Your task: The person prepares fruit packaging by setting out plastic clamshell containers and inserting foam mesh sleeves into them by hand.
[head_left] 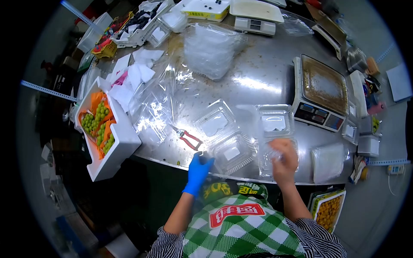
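Observation:
My left hand point(198, 173), in a blue glove, is at the table's front edge with thumb and fingers apart, holding nothing I can see. It is just left of an opened clear plastic clamshell box point(232, 152) and below red-handled pruning shears point(188, 138). My bare right hand point(285, 162) is over the near half of a second opened clamshell box point(274, 121). Its fingers are curled and blurred by motion; whether they grip the clear plastic is unclear. A white foam box point(121, 137) at the left contains green grapes point(95, 119) with orange wrapping.
A digital scale point(322, 94) stands at the right, another scale point(257, 16) at the back. Stacked clear bags point(211, 51) lie mid-table, loose plastic film point(152, 107) to their left. A crate of dark grapes point(140, 22) is at the back left. Yellow fruit point(328, 211) sits in a crate below right.

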Available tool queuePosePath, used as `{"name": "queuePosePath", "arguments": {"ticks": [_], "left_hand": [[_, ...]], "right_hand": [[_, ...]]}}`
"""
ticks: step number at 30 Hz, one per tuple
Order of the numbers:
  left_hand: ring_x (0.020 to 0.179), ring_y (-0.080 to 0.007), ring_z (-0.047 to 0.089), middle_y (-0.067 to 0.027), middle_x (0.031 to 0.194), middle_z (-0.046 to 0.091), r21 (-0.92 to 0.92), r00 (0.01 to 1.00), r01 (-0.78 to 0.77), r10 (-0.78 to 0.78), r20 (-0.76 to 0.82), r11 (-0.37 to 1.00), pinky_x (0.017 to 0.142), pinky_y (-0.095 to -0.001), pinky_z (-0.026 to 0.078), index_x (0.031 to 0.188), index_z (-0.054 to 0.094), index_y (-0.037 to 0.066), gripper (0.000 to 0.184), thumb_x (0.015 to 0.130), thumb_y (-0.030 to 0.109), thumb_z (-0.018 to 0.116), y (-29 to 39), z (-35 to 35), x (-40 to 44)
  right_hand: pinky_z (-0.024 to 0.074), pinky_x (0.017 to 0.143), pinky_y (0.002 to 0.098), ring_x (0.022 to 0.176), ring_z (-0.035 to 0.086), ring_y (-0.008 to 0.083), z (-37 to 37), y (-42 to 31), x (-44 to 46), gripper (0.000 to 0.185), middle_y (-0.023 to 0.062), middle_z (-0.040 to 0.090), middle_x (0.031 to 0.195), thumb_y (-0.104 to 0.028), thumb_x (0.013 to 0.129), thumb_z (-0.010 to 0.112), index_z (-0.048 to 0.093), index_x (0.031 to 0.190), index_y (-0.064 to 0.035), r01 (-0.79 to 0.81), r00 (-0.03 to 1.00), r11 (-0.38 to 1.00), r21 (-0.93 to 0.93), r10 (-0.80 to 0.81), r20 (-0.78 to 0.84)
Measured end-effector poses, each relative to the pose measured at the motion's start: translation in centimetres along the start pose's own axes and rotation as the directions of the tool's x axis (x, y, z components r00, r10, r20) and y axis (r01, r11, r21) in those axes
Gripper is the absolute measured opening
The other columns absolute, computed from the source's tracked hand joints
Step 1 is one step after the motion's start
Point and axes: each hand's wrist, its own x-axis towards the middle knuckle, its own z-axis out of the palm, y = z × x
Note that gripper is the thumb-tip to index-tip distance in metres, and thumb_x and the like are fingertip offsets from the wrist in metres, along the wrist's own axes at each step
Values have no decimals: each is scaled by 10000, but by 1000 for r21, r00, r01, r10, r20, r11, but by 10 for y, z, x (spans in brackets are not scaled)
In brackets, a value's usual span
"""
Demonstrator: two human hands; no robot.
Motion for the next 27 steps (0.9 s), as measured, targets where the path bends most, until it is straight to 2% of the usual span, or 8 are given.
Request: {"name": "queuePosePath", "arguments": {"ticks": [3,4,7,10,16,19,22,27], "left_hand": [[716,-204,638,-103,857,630,146,989,0,-21,145,989,684,-357,526,1090,557,20,419,775,244,718,-45,15,18],[734,-228,649,-125,807,645,-121,992,6,9,127,993,703,-355,520,1036,576,13,320,769,162,672,-45,21,13],[726,-267,647,-152,770,642,137,951,-304,309,-13,943,694,-357,512,1017,582,9,283,745,83,605,-78,32,31],[703,-236,639,-147,797,654,182,994,-96,102,-26,979,663,-337,499,1062,594,-4,338,754,132,624,-42,20,25],[632,-208,619,-134,743,646,231,994,-61,80,-75,971,616,-332,491,1094,594,-6,392,751,171,662,-38,24,29],[634,-206,621,-132,737,648,232,996,-51,65,-54,971,615,-333,490,1094,595,-6,390,758,178,664,-40,20,31],[616,-208,615,-128,717,647,112,998,-29,34,-44,993,605,-338,488,1068,597,-16,373,758,178,672,-30,18,27],[741,-216,618,-128,853,641,116,971,-161,178,-157,980,681,-337,482,1077,581,1,326,785,137,635,-27,12,25]], "right_hand": [[464,770,338,891,590,251,20,6,1,273,93,607,990,-13,681,662,614,941,-79,419,822,908,25,-391,414],[460,764,349,888,590,251,29,15,0,265,84,604,985,-33,686,662,620,942,-88,445,763,895,38,-401,507],[453,755,376,885,591,254,61,67,-20,238,69,596,959,-86,710,654,634,946,-109,465,549,882,71,-350,759],[463,735,407,884,595,282,78,106,-34,163,88,573,898,-140,767,624,644,925,-105,263,331,964,30,-120,936],[480,724,402,818,601,324,111,121,-38,204,136,619,884,-222,868,572,628,971,-54,-41,471,988,-152,153,869],[480,737,395,807,609,327,115,106,-30,295,166,630,889,-285,892,545,617,997,-19,-326,309,923,-206,310,899],[474,762,407,820,596,370,119,92,-47,353,207,621,891,-336,881,547,629,977,-6,-420,483,907,-15,237,843],[490,785,401,878,598,348,99,71,-16,224,168,612,970,-106,829,574,618,1026,-7,-14,757,999,-29,29,653]]}}
